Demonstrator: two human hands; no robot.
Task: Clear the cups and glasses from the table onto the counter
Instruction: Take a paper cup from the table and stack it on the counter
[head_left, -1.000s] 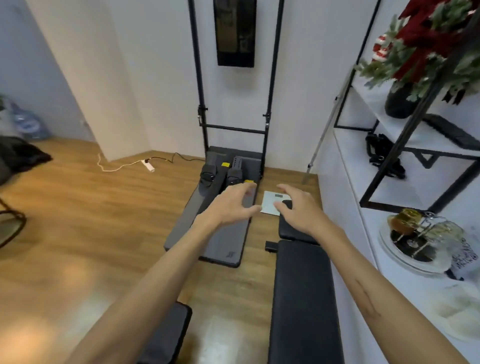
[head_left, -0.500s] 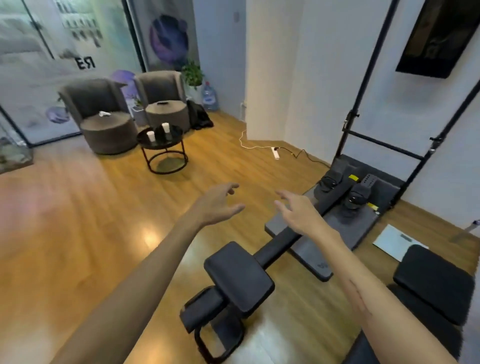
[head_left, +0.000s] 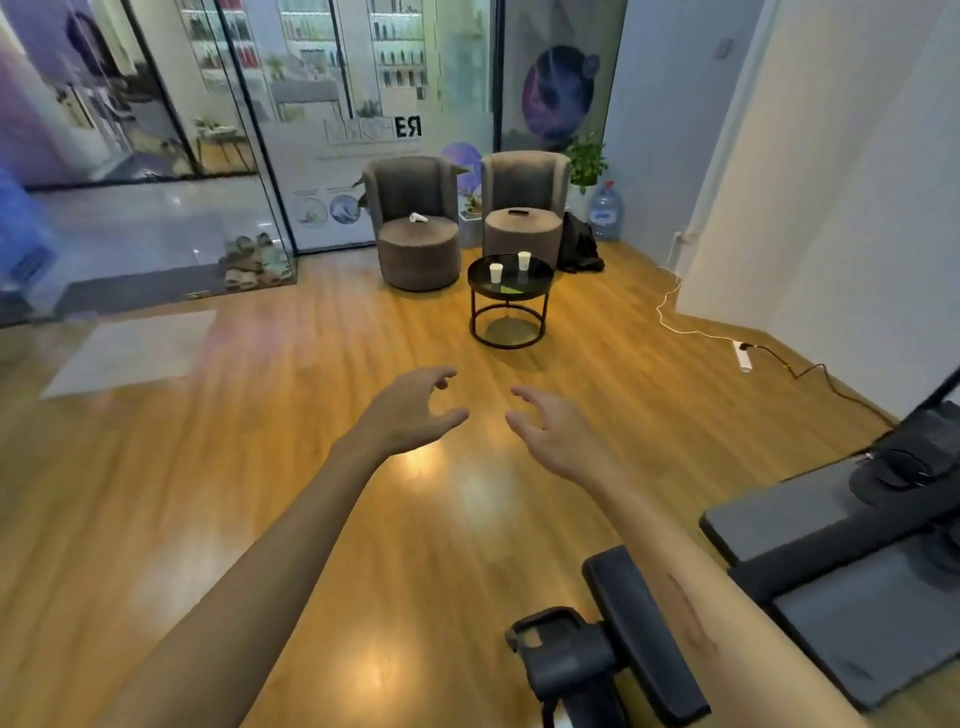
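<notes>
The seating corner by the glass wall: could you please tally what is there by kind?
White paper cups on the table: 2
Round black side tables: 1
Grey armchairs: 2
Water jugs: 1
Total: 6

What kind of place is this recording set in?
Probably the lounge corner of a fitness or wellness studio: two grey armchairs around a small round table with paper cups, padded exercise equipment, and a glass partition.
</notes>
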